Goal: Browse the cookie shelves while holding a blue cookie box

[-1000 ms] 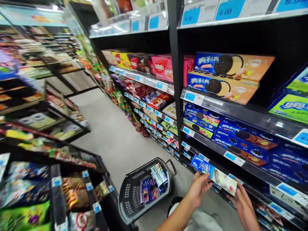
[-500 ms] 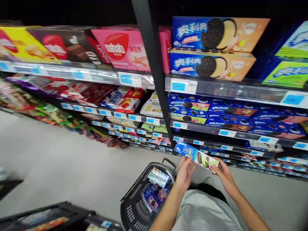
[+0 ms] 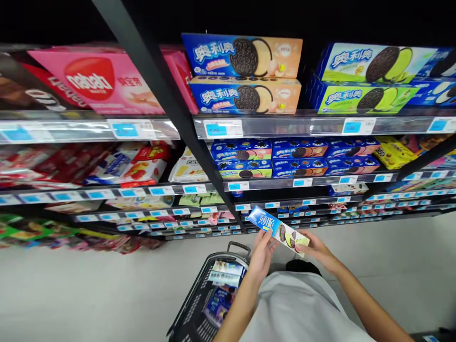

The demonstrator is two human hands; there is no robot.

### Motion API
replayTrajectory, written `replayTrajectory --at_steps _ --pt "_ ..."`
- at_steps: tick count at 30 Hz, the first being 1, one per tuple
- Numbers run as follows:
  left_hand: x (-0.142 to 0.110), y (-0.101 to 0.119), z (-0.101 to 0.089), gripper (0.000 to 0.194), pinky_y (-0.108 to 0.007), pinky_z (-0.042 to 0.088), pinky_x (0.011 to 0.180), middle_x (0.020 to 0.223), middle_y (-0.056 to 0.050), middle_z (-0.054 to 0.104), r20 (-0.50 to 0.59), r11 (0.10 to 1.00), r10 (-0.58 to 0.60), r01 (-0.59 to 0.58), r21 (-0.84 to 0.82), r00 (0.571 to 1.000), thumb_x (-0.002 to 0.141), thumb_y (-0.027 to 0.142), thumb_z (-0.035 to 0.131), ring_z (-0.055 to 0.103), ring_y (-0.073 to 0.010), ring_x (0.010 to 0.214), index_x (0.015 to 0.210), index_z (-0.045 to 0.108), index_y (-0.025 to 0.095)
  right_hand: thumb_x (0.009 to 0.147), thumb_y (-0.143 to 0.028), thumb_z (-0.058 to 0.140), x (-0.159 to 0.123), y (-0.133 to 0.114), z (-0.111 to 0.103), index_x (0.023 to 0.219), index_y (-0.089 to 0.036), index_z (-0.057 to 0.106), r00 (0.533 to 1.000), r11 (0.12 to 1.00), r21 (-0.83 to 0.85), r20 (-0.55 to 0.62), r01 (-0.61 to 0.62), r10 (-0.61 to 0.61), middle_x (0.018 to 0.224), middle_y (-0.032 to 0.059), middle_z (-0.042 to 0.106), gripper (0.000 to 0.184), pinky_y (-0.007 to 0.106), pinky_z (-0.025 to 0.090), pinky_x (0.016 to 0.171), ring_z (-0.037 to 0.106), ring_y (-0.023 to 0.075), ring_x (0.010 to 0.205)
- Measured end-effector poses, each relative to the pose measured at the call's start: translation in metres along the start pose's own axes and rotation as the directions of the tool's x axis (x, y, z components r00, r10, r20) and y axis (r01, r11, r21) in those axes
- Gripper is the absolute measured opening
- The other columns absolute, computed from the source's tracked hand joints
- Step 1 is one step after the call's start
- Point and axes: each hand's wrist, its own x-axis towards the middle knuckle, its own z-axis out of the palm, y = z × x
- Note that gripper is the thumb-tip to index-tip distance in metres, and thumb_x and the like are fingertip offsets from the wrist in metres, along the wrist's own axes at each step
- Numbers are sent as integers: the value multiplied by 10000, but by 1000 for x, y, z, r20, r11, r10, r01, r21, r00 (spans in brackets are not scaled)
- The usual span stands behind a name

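Note:
A long, narrow blue-and-white cookie box (image 3: 280,231) is held at a slant in front of my body, its printed face turned up. Its blue left part is gripped by my left hand (image 3: 262,249), thumb on the front. At the lower right end my right hand (image 3: 315,248) is closed on the same box. Below and left of my hands is a dark shopping basket (image 3: 194,299) with a handle. Inside it lie a light-coloured package (image 3: 225,274) and blue-purple packages (image 3: 219,304), partly hidden by my left forearm.
Store shelves run across the front, split by a slanted black post (image 3: 156,71). Orange-and-blue cookie boxes (image 3: 245,95), green cookie boxes (image 3: 366,99) and a pink box (image 3: 96,80) stand on the upper shelf. Several price tags line the shelf edges. Grey floor (image 3: 89,285) lies at lower left.
The view has swung to the right, so shelf goods shift left and more green boxes show. Both hands keep hold of the cookie box, which stays at a similar slant.

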Motion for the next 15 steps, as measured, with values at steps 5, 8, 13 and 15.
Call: replayTrajectory --at_steps 5,8,13,15 --pt "-5 -14 -18 545 -321 524 807 1051 -105 708 108 979 -17 -6 205 994 698 559 851 672 -215 913 1023 676 157 676 -508 864 -12 8 -3 1223 -151 684 944 980 -136 278 -144 178 1114 92 733 678 419 512 931 655 316 1057" --pt "-20 -27 -63 762 -414 495 978 1264 -180 660 97 881 -103 46 471 990 693 652 803 650 -321 1139 1248 641 154 663 -513 848 -32 16 -9 1084 -207 750 931 943 -106 157 -317 330 1040 77 758 530 447 514 947 677 361 1066" --pt "-73 -75 -162 1142 -461 189 1244 1632 -275 289 -366 439 -295 465 769 883 684 794 669 189 -404 1555 1517 392 62 625 -591 799 -78 39 -37 1001 -218 772 809 807 -64 -36 -587 586 1015 100 778 531 477 525 1001 700 399 1106" --pt "-90 -97 -181 1126 -464 263 1213 1582 -307 358 -410 464 -357 541 701 839 742 833 565 309 -413 1509 1508 376 29 658 -651 736 -88 49 -44 1000 -236 774 748 744 -79 -111 -663 655 1062 111 775 539 482 526 1012 692 391 1145"
